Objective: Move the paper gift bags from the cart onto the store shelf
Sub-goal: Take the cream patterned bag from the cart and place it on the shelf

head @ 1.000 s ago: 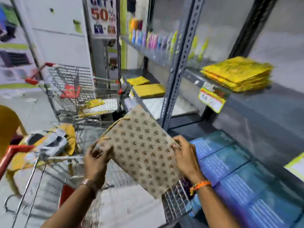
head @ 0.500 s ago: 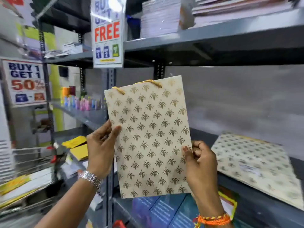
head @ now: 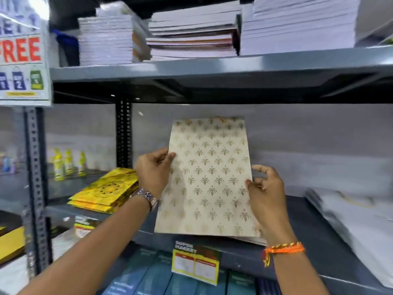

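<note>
A flat cream paper gift bag (head: 209,177) with a gold motif pattern and yellow cord handles lies tilted over the grey middle shelf (head: 308,237), its lower edge on a thin pile of similar bags. My left hand (head: 154,172) grips its left edge, thumb on top. On the right edge, my right hand (head: 265,188) pinches the bag with thumb and fingers. The cart is out of view.
A stack of yellow gift bags (head: 106,191) lies left of the cream one. White bags (head: 361,226) lie at the far right. Notebooks (head: 191,35) fill the shelf above. A promo sign (head: 21,60) hangs left, a price tag (head: 195,266) on the shelf's front lip.
The bag went from low beside the cart, up to upright before the shelf, and now lies laid back on the middle shelf. Both hands kept hold of its edges.
</note>
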A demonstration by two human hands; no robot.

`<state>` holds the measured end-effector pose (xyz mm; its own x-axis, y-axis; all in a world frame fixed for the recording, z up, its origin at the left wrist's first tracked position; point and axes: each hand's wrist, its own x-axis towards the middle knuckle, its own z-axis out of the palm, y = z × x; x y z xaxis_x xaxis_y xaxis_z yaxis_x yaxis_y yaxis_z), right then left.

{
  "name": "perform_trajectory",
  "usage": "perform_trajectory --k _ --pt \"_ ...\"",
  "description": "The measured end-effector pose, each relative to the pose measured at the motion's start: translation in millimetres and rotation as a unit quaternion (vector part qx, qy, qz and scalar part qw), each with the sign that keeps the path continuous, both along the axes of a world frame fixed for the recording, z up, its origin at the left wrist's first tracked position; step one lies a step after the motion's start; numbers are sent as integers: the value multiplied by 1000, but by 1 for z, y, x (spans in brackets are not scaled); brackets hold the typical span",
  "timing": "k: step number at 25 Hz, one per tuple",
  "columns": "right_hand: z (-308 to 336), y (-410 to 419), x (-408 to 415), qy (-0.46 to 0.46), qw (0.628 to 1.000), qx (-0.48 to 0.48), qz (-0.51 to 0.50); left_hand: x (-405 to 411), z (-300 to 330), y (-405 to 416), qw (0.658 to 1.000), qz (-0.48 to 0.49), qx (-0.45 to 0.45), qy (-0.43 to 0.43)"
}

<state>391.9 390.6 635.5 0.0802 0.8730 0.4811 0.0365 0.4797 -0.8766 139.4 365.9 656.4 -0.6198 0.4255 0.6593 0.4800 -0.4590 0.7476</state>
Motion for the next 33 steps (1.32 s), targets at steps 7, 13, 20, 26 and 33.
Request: perform_trajectory --k 7,13,20,26,33 --pt "-22 40 34 -178 979 -51 -87 41 -25 74 957 -113 -229 140" --pt "-39 37 45 -310 942 -66 -112 49 -45 88 892 -126 -356 250" --pt "-26 21 47 -367 918 -96 -117 46 -39 71 877 -145 -385 250" --pt "-6 -23 0 -378 890 105 -230 -14 -46 -17 915 -93 -314 237" --pt "-87 -106 -135 -266 889 365 77 -64 -163 -178 972 8 -230 43"
